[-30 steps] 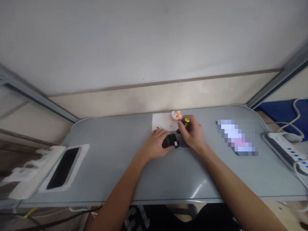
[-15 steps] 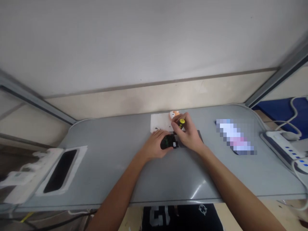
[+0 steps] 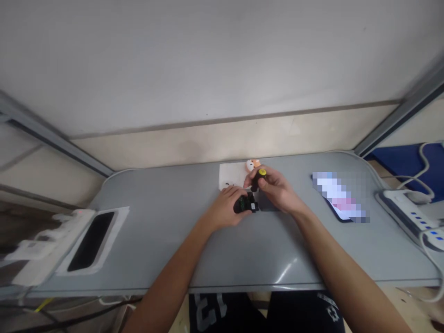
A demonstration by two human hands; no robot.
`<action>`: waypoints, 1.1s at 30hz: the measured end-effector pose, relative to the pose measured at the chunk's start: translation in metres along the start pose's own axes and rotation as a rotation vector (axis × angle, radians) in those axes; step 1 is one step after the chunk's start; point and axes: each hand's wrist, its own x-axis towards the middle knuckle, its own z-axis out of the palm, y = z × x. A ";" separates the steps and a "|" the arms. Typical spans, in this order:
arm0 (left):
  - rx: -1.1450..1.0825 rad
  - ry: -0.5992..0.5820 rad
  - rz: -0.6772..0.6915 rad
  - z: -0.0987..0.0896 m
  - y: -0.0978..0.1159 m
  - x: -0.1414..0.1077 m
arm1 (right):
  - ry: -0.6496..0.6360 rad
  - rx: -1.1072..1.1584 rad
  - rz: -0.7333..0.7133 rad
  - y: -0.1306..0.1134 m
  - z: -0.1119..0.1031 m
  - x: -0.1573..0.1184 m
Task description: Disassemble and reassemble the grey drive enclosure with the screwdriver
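A small black device (image 3: 245, 203) with a green circuit board showing lies on the grey table. My left hand (image 3: 227, 208) is closed around its left side, the fingers over the far edge and the thumb at the near one. In my right hand (image 3: 274, 187) is a black screwdriver (image 3: 258, 179) with a yellow cap, held upright over the device's right end; its tip is hidden. Under my right hand a dark grey flat piece (image 3: 268, 202) shows in part. Behind the hands lies a white sheet (image 3: 231, 174) with tiny dark bits, beside an orange and white figurine (image 3: 252, 165).
To the right is a phone (image 3: 342, 196) with a lit, pixelated screen, then a white power strip (image 3: 411, 215) with cables. On the left a black phone (image 3: 92, 240) rests on white paper beside another white power strip (image 3: 52, 247). A wall (image 3: 208, 143) stands behind the table.
The screwdriver has tilted and its handle sits slightly lower and further left, with the right-hand fingers regripped around it. My left hand still holds the device. The camera view has shifted slightly.
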 end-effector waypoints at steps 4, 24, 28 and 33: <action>-0.006 0.018 0.017 0.001 -0.001 0.001 | 0.122 0.077 0.002 0.010 0.003 0.002; -0.007 0.016 0.026 0.001 -0.002 0.000 | 0.441 0.251 -0.015 0.015 0.012 0.010; -0.020 0.019 0.031 0.002 -0.005 -0.002 | 0.362 0.192 -0.007 0.013 0.019 0.019; -0.025 0.042 0.031 0.005 -0.007 -0.003 | 0.239 0.145 0.081 0.007 0.020 0.026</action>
